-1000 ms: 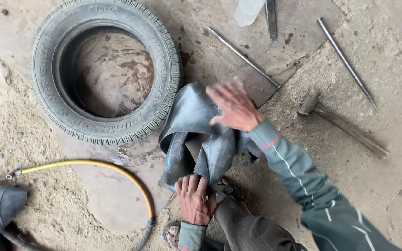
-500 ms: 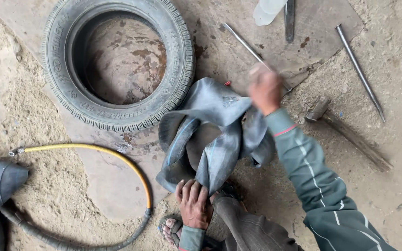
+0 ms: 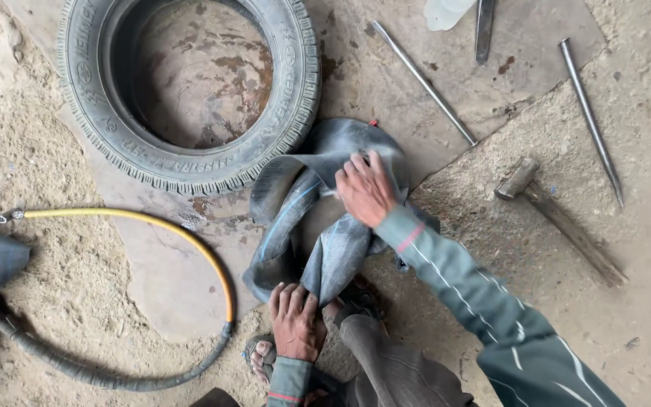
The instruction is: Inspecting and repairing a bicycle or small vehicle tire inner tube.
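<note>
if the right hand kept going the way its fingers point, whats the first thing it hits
Probably the tyre. The right hand lies on the folded inner tube, fingers aimed up-left; past the tube's edge, the tyre's near sidewall comes next.

No packages, signs or screens showed anywhere on the ground. The only lettering was raised marking moulded into the black sidewall of the tyre point(image 3: 190, 162) lying flat at the upper left, the same dark colour as the rubber and running around its curve. A pale plastic container point(image 3: 446, 11) stuck in at the top edge, its surface plain.
</note>
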